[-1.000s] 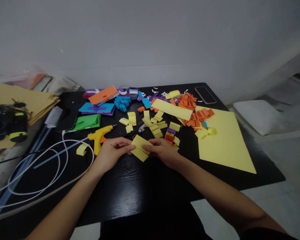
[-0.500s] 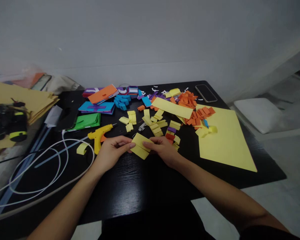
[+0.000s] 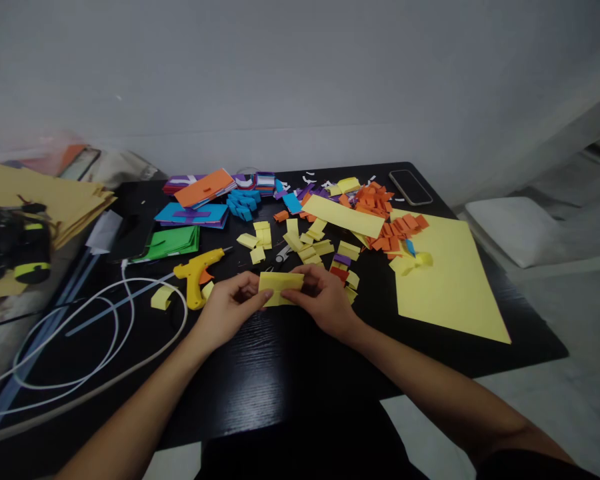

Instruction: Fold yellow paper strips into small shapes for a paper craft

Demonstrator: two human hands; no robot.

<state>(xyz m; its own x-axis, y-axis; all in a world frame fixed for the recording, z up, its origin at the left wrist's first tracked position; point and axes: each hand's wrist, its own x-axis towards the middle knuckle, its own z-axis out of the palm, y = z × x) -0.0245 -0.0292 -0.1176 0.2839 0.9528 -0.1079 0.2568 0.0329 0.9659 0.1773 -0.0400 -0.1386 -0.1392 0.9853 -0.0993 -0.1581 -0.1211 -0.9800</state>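
A creased piece of yellow paper (image 3: pixel 280 283) is held between both hands above the black table's front part. My left hand (image 3: pixel 233 303) pinches its left end, thumb on the near face. On the right end, my right hand (image 3: pixel 325 300) grips with the thumb in front and fingers behind. Just beyond lie scissors (image 3: pixel 283 253), partly covered, and small folded yellow papers (image 3: pixel 307 243). A yellow glue gun (image 3: pixel 195 273) rests left of my left hand. A large yellow sheet (image 3: pixel 445 287) lies to the right.
Green (image 3: pixel 173 241), blue (image 3: pixel 193 215) and orange (image 3: pixel 205 188) paper stacks stand at the back left. Folded orange pieces (image 3: pixel 393 230) heap at the right, near a phone (image 3: pixel 410 187). A white cable (image 3: pixel 117 333) loops across the left side.
The yellow paper has turned from a slanted position to level, its crease now running sideways. Both hands have turned with it, and my right fingers have moved behind it.
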